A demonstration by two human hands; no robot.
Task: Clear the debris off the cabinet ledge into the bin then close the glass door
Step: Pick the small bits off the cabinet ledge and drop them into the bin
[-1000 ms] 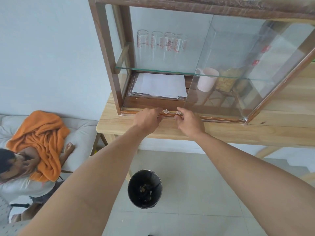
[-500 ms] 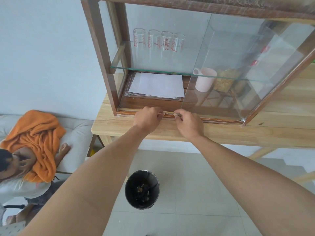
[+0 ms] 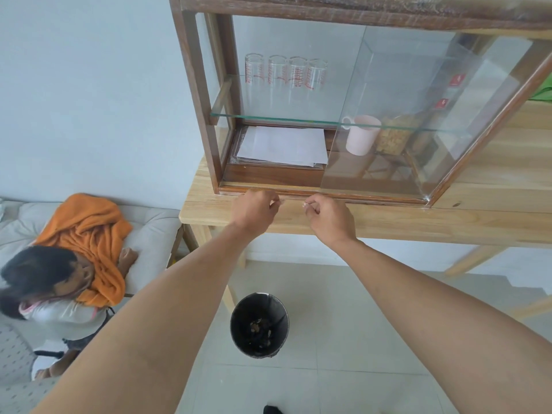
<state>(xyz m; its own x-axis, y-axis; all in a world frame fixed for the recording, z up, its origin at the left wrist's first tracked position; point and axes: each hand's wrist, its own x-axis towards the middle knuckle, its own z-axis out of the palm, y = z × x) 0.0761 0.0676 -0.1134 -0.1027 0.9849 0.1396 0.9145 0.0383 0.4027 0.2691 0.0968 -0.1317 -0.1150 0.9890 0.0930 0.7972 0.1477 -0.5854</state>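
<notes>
Below the wooden table, a black bin stands on the floor, scraps inside. On the table, the cabinet has its glass door slid right. Both hands sit at the ledge: left hand curled closed, its contents hidden; right hand pinches pale debris.

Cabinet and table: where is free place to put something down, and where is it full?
Free: the wooden table top right of the right hand, along the cabinet front. Inside, the glass shelf is bare in front of the four glasses. Crowded: the bottom level, with papers, a pink cup and a jar; both hands block the ledge.
</notes>
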